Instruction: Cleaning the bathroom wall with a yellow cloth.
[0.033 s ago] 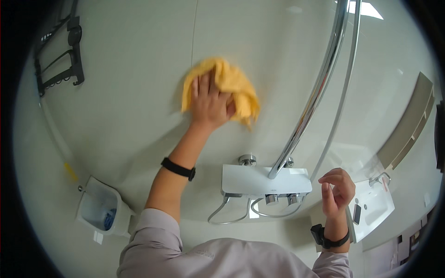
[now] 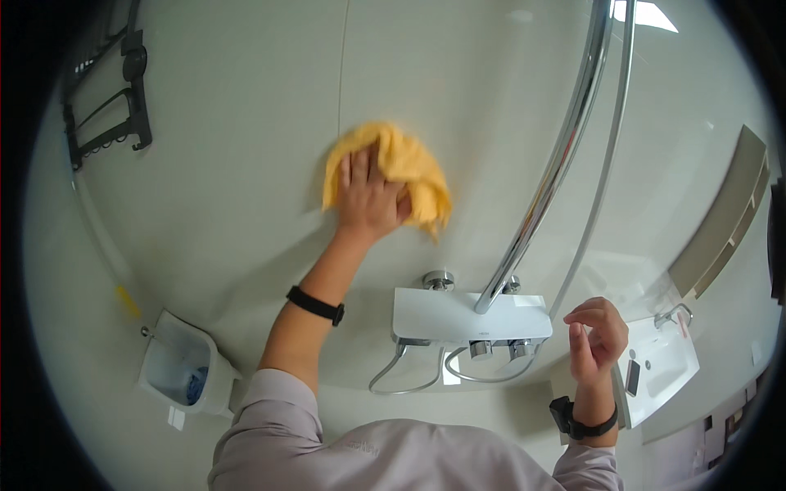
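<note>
My left hand [image 2: 368,204] presses a yellow cloth [image 2: 415,168] against the pale wall [image 2: 246,98]. Its fingers lie over the cloth, and a fold covers some of the fingertips. A dark shadow falls on the wall beside the forearm. My right hand [image 2: 598,340] is raised at the right, its fingers loosely curled and the thumb apart from them, holding nothing I can see. It hovers beside the right end of a white shower mixer shelf [image 2: 471,315] with chrome knobs, apart from it.
A chrome shower pipe [image 2: 557,172] and a hose [image 2: 606,172] rise from the shelf. A dark rack [image 2: 135,90] hangs at far left. Below it stands a white bin-like basin [image 2: 176,360] with something blue inside. At right are a sink [image 2: 667,364], a dark phone-like object [image 2: 633,378] and a cabinet [image 2: 720,213].
My left hand and the yellow cloth have slid a little down the wall, toward the shelf. My right hand has stayed in place.
</note>
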Demonstrator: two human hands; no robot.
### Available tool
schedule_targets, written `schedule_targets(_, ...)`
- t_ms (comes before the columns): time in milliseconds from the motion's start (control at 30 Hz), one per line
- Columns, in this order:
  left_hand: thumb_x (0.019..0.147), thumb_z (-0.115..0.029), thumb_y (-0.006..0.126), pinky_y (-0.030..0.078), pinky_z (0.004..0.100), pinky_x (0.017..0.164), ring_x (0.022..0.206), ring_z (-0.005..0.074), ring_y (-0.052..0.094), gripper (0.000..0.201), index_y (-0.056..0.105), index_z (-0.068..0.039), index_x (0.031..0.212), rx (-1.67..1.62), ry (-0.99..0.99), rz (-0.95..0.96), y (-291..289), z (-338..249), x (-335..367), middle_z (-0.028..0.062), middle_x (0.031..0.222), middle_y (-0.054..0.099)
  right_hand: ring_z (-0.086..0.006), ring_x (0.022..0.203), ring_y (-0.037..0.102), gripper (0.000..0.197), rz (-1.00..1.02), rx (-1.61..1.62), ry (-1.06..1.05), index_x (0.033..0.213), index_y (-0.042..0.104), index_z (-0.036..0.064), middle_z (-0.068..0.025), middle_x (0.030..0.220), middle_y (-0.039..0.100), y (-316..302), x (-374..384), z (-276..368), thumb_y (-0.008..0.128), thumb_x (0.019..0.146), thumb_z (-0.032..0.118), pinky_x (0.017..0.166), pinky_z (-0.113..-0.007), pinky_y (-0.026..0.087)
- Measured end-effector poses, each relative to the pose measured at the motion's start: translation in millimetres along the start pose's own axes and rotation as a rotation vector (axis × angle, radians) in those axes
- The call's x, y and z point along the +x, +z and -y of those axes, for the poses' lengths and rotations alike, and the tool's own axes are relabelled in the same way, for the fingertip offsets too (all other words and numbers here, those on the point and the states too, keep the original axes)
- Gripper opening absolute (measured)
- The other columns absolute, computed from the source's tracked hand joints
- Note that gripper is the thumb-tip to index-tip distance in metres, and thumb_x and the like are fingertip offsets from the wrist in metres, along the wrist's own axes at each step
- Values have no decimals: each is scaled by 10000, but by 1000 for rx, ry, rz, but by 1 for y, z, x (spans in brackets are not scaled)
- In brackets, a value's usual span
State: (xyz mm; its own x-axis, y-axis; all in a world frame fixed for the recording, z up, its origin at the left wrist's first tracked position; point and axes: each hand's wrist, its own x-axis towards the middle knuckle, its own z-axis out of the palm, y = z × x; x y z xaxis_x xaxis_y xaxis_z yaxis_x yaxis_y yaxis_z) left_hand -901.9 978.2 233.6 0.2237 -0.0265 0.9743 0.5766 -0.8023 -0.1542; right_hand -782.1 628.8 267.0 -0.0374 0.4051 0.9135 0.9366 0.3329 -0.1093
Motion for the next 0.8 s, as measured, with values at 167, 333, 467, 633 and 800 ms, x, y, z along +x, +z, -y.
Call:
schedule_targets(167,790,-405,542,215,605,1022,1243,436,329,442,586,-186,1172,6,46,143,0,-3,-47,171,1367,397,-224,553,559,24,-3,-27,34,715,582,-15,-105,636,596,-20,-24,4,601,700,-20,516,-293,418)
schedule_targets(333,724,-442,629,166,688,989,1267,519,263,549,548,-214,1217,84,-12,116,-1,-18,27,210,1338,387,-219,567,553,21,-23,-60,111,720,584,-18,-110,652,594,-41,-38,1,603,714,-11,526,-285,419)
schedule_targets(467,691,-438,675,160,712,964,1255,540,265,570,530,-265,1215,111,3,-50,-1,-39,138,234,1249,450,-216,578,543,32,-31,-60,139,723,585,-22,-116,665,590,-50,-42,2,604,730,3,536,-279,419)
schedule_targets(633,726,-480,627,174,694,968,1268,515,269,526,517,-299,1207,212,-35,-145,18,-61,171,195,1232,484,-215,577,548,30,14,-53,177,729,596,-18,-116,659,588,-47,-44,-1,613,722,7,535,-277,418)
schedule_targets(800,767,-480,562,233,627,977,1293,365,307,455,545,-262,1166,71,311,121,22,-84,109,68,1301,476,-216,572,558,40,21,22,200,727,609,-11,-109,647,588,-37,-48,-11,630,696,1,531,-280,421)
